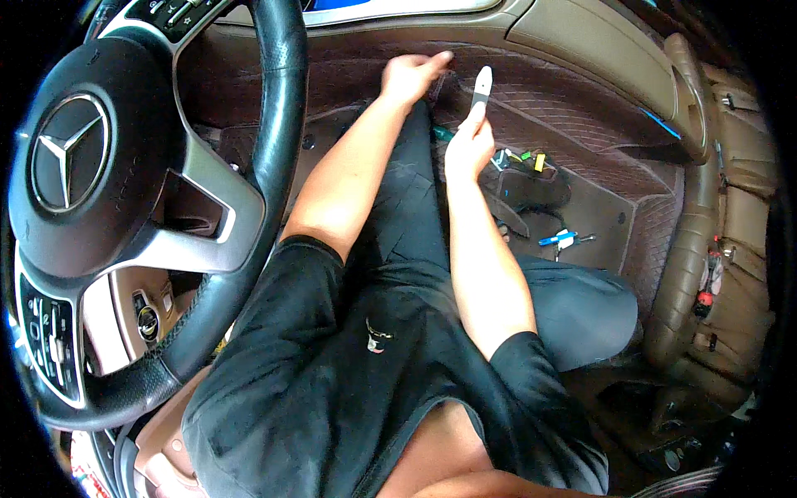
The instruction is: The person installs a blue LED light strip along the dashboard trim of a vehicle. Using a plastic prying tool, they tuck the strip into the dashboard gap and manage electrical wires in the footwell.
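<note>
My right hand [470, 153] is closed round the lower end of a slim flat pale tool [483, 83] with a rounded tip and a dark band; the tip points up and away from me. To its left, my left hand [408, 79] reaches to the dark quilted floor lining [540, 87] below the console, with one finger or thumb stretched out to the right and the other fingers partly hidden. Nothing shows in it. A teal-green piece [442, 133] lies between my hands, partly covered. Small white, green and yellow connectors [521, 160] sit just right of my right hand.
A blue and white item [564, 239] lies on the floor mat [610, 220] near a dark cable. The steering wheel [278, 108] stands close on my left. At right is a brown leather seat [739, 216] bearing a red and black tool [707, 286].
</note>
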A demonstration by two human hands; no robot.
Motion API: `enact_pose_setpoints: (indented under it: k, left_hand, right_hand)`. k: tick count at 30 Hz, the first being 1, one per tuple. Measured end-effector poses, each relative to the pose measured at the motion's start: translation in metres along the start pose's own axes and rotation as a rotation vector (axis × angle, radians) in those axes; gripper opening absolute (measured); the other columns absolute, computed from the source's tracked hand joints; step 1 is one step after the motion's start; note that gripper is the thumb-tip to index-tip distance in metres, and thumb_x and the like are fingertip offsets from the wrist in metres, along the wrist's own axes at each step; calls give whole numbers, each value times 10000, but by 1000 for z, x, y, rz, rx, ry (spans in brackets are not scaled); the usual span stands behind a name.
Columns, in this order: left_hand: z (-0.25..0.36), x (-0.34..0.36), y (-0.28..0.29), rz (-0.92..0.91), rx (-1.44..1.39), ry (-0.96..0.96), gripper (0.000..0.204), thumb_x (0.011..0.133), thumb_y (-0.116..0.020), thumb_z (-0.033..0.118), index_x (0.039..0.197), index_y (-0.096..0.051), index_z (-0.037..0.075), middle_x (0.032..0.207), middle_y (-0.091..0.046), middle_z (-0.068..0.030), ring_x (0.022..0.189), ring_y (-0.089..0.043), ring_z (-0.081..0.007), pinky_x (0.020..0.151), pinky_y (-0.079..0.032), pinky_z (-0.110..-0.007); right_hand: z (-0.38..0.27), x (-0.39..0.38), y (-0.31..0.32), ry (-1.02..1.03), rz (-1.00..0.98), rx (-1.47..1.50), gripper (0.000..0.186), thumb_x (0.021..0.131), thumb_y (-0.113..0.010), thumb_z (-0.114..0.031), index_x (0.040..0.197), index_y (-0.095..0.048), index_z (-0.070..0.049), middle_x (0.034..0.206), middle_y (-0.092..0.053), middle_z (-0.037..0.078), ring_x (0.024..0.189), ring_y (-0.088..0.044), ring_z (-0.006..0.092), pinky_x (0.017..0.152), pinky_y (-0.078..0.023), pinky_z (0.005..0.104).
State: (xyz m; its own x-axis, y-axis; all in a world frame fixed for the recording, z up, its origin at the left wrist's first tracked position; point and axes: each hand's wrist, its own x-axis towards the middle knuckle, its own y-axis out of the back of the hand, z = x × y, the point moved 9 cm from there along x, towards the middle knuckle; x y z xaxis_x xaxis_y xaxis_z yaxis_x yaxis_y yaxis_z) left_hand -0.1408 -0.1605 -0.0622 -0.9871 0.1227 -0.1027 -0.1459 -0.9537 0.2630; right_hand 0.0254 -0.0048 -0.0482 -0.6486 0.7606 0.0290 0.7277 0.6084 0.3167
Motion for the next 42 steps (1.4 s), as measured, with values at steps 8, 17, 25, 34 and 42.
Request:
enact_pose_setpoints:
  k: [8,17,25,34,42]
  left_hand:
    - [-177,-87,268,698,471,456,572,909,-682,475,1175,-683,-32,1197,-655,-191,1151,-631,-348,1006,-467,-443]
    - [-108,-74,271,853,656,353,694,867,-651,315,1394,-427,-79,1429,-245,-379,1325,-368,-536,1157,-291,-510]
    - [32,-137,-50,-405,658,-681,287,891,-640,243,1134,-676,95,1257,-659,-154,1274,-558,-350,1089,-433,-500]
    - [2,-157,-95,-765,983,-573,336,948,-633,351,1190,-711,131,1061,-738,-153,1001,-702,-354,865,-562,-478]
    - [5,-160,-114,-730,982,-600,320,956,-627,319,1189,-710,116,1113,-729,-128,1040,-694,-324,886,-555,-460]
  right_hand:
    - [-44,-5,0,119,-14,118,551,1060,-490,-499,819,-641,-28,638,-629,121,585,-620,286,591,-470,429]
    - [-83,-28,-31,140,-122,389,496,1079,-500,-434,791,-577,-37,670,-565,-8,605,-507,109,587,-433,310]
    - [-188,-12,45,-32,-146,952,548,1052,-468,-575,730,-439,-133,581,-359,-61,453,-301,69,435,-218,259]
    - [-350,-86,298,628,-404,1182,173,1009,-530,-180,869,-504,-82,726,-427,-10,634,-373,126,606,-336,306]
    - [-350,-160,354,726,-257,781,154,983,-543,-214,942,-456,-94,802,-408,-18,665,-374,118,618,-355,298]
